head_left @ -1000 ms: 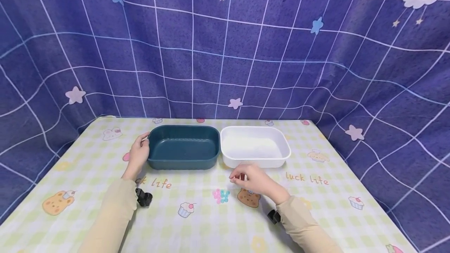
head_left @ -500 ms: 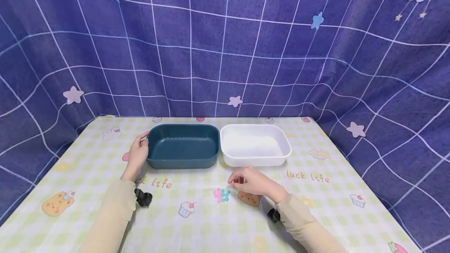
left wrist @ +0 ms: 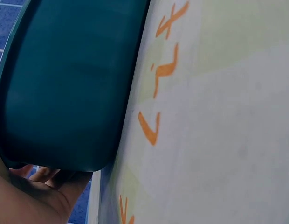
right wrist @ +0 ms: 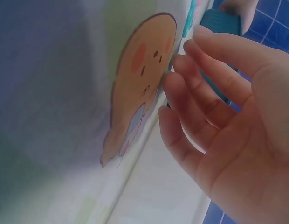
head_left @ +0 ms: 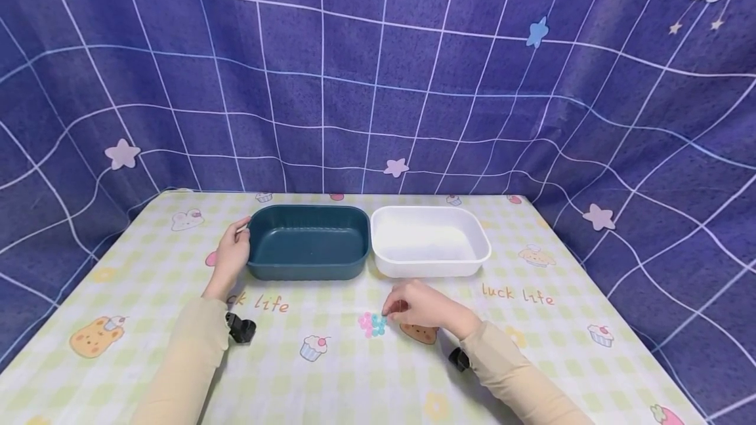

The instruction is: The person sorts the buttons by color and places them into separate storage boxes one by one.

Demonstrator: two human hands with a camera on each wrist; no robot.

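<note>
My left hand [head_left: 232,251] rests at the left end of a dark green rectangular bin [head_left: 313,272], its fingers against the outer wall. In the left wrist view those fingers partly disappear behind the bin's end. Low over the table, my right hand [head_left: 422,303] has loosely bent fingers pointing left, and nothing shows between them. Its fingertips are right beside a small cluster of pink pieces [head_left: 365,324] and light blue pieces [head_left: 378,325]; contact cannot be told. Part of the blue pieces [right wrist: 188,21] shows beyond the fingertips in the right wrist view.
A white rectangular bin [head_left: 431,269] stands against the green bin's right side, behind my right hand. Both bins sit on a checked tablecloth [head_left: 266,379] printed with bears, cupcakes and lettering. A blue curtain [head_left: 331,103] hangs behind the table.
My right hand has lowered slightly, bringing its fingertips next to the blue pieces. My left hand has stayed at the green bin.
</note>
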